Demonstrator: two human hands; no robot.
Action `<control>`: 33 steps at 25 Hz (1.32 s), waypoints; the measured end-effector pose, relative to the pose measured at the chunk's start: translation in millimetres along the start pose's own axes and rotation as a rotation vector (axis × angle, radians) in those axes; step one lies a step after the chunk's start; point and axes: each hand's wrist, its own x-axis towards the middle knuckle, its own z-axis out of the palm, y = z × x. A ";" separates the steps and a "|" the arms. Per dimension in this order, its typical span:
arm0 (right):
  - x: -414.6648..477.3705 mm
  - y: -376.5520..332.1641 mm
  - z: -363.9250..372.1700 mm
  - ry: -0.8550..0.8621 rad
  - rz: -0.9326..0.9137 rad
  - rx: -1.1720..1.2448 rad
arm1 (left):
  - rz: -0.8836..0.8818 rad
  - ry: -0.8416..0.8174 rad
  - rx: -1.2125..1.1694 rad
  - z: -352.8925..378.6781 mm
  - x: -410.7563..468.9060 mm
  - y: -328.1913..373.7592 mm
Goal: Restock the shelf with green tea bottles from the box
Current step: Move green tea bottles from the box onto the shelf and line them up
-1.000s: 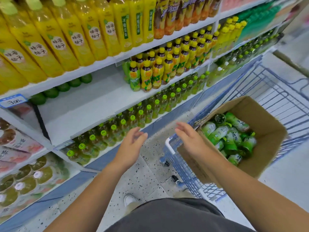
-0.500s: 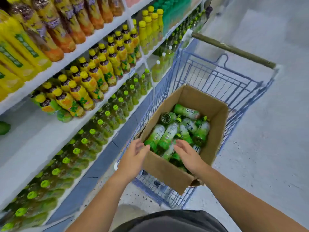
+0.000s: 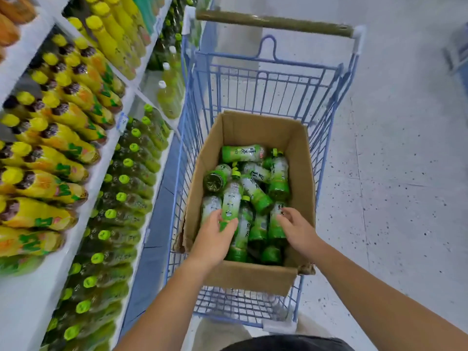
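1. Speckled grey floor point(image 3: 392, 173) is stretching along the right, while a shelf point(image 3: 30, 295) is running down the left, carrying yellow bottles point(image 3: 63, 153) above and green-capped rows point(image 3: 126, 178) on its lower tiers.
2. A blue wire cart point(image 3: 266, 97) is standing beside the shelf, and an open cardboard box point(image 3: 253, 277) is sitting inside it.
3. Green tea bottles point(image 3: 255, 191) are lying in a loose heap across the bottom of the box, so plenty is waiting to be moved.
4. The left grip point(image 3: 215, 239) is reaching into the box and curling narrowly round the lower end of one bottle point(image 3: 231, 198), thumb on one side and fingers on the other. That bottle is lying in the heap, not lifted.
5. The right grip point(image 3: 298, 231) is spreading wide and holding nothing, its fingertips touching or hanging just over the bottles by the box's right wall.
6. Judging from this, the restocking is looking well short of finished. A pick-up is only beginning, no bottle is travelling to the shelf, and the whole heap is waiting to be shelved. Whether the green-capped rows are the same tea I cannot tell.
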 end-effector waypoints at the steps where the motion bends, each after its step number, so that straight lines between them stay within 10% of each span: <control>1: 4.4 2.6 3.4 0.010 0.015 -0.005 | 0.000 -0.006 0.094 0.5 12.7 0.9; 20: 156.6 24.8 73.0 0.284 0.241 -0.240 | 0.100 0.248 1.053 54.1 162.3 -14.0; 33: 76.4 18.2 46.0 0.014 0.402 -0.364 | 0.028 0.099 0.516 35.6 121.7 1.3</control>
